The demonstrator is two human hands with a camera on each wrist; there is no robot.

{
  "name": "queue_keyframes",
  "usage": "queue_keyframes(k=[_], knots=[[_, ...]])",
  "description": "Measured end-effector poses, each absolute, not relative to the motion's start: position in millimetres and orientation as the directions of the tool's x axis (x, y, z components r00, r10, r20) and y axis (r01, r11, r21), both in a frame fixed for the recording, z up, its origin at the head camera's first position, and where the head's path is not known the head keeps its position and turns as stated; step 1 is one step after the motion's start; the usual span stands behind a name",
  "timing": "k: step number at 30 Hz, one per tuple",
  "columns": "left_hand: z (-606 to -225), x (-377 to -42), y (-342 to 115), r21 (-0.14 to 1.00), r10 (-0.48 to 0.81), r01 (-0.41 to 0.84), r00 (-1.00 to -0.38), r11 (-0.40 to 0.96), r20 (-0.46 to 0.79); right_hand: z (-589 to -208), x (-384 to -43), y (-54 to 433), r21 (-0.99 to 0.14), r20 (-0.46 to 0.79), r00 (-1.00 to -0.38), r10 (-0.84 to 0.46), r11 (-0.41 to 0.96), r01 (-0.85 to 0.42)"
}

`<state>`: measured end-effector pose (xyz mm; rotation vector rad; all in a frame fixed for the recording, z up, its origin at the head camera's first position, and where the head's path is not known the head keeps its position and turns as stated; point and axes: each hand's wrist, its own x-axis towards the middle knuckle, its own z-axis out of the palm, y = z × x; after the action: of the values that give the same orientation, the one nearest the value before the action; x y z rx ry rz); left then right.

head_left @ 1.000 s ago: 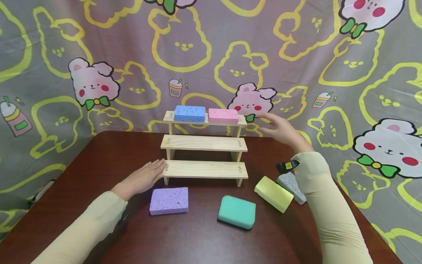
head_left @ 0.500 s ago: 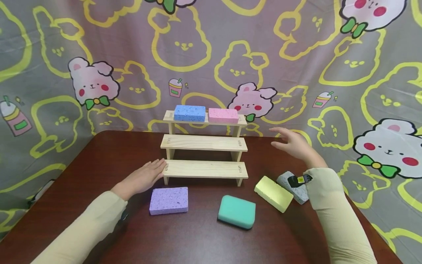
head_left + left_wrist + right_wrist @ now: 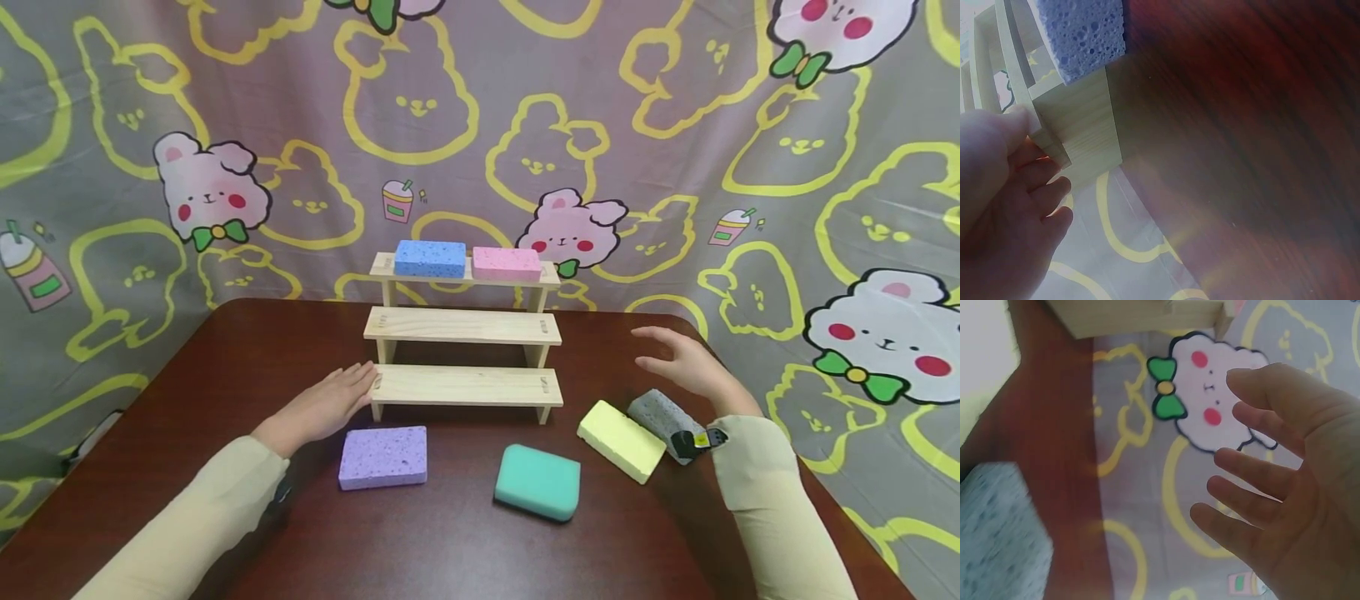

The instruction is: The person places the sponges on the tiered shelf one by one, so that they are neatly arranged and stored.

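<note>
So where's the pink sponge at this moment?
In the head view, the pink sponge sits on the top shelf of the wooden rack, toward its right end, beside the blue sponge.

The blue sponge (image 3: 430, 258) and grey sponge (image 3: 660, 417) are speckled darker; the purple sponge (image 3: 383, 457) is pitted with dark pores; the pink sponge (image 3: 506, 263), yellow sponge (image 3: 621, 442) and teal sponge (image 3: 537, 482) are more evenly coloured; the stepped shelf (image 3: 462, 325) is toned pale, the table (image 3: 247, 367) reddish brown; the grey backdrop (image 3: 258, 92) is printed with yellow outlines and green-bowed rabbits.
</note>
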<state>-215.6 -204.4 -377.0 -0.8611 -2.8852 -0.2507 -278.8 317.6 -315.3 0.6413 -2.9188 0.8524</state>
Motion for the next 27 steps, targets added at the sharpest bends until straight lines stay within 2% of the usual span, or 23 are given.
queue_keyframes(k=[14,27], knots=[[-377.9,-216.2,-204.3,0.121,0.532,0.552,-0.831,0.825,0.165,-352.3,-264.7,348.6,-0.485,0.035,-0.935,-0.354,0.812,-0.326],[-380.8,-217.7,-204.3,0.126,0.533,0.554,-0.829,0.823,0.170,-366.7,-253.7,358.1,-0.456,-0.090,-0.931,-0.355,0.845,-0.278]])
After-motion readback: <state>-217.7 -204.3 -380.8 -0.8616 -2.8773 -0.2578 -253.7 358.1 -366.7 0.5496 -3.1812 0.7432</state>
